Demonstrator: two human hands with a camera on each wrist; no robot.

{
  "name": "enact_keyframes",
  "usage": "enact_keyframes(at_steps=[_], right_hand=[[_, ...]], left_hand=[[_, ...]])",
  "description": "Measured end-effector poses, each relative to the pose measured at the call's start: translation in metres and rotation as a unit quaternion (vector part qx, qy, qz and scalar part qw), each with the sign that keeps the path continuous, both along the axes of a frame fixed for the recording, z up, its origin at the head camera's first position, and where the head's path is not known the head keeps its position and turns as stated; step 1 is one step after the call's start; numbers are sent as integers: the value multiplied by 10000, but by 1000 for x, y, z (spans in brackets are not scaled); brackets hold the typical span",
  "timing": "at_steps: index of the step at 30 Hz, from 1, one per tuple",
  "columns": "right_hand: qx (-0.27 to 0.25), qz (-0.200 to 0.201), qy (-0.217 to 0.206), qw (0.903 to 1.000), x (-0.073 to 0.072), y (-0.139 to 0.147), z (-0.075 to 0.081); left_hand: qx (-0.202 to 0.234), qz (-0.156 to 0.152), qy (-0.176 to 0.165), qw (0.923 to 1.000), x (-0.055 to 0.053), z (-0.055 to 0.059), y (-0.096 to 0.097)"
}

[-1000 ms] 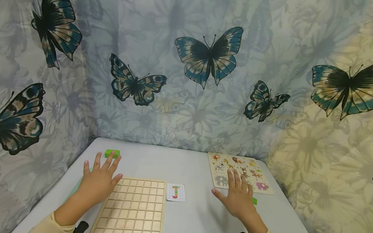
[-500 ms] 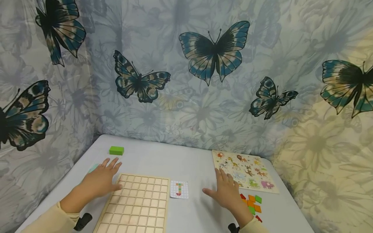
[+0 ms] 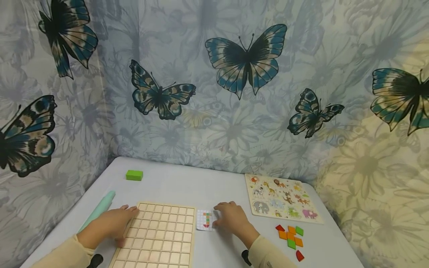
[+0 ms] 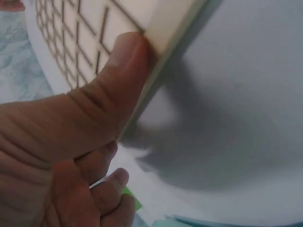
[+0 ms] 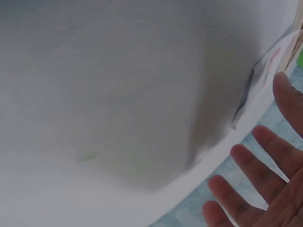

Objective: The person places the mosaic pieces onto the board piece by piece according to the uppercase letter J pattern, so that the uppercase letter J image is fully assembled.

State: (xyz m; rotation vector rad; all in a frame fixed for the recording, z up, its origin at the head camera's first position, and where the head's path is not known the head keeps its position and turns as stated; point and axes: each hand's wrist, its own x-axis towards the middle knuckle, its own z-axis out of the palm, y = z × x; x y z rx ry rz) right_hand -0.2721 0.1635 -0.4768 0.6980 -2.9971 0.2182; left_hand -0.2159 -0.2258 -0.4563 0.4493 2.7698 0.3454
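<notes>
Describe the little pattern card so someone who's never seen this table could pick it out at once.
On the white table, find the wooden grid board. Just past its right edge, beside the right hand, lies the small card. Unlike that board and the animal board farther right, it is white, square-lined, and printed with an orange, green and red J-like figure.

A pale gridded board (image 3: 161, 232) lies face up, a small white patterned card (image 3: 202, 220) just beside it.
</notes>
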Motion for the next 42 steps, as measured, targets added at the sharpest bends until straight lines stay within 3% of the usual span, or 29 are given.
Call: enact_keyframes(at_steps=[5, 12, 26, 33, 42], right_hand=[[244, 184, -16, 9995, 3, -12, -6], [299, 65, -107, 9995, 5, -11, -4], [106, 10, -113, 9999, 17, 54, -5], [159, -366, -563, 9976, 16, 90, -3], [-3, -967, -1002, 9903, 27, 129, 0]], left_hand=[[-169, -54, -1, 9998, 7, -9, 1], [-370, -163, 192, 9990, 7, -10, 6], [345, -362, 0, 9987, 11, -13, 22], [397, -474, 113, 9980, 7, -21, 50], [576, -704, 282, 9955, 10, -24, 93]])
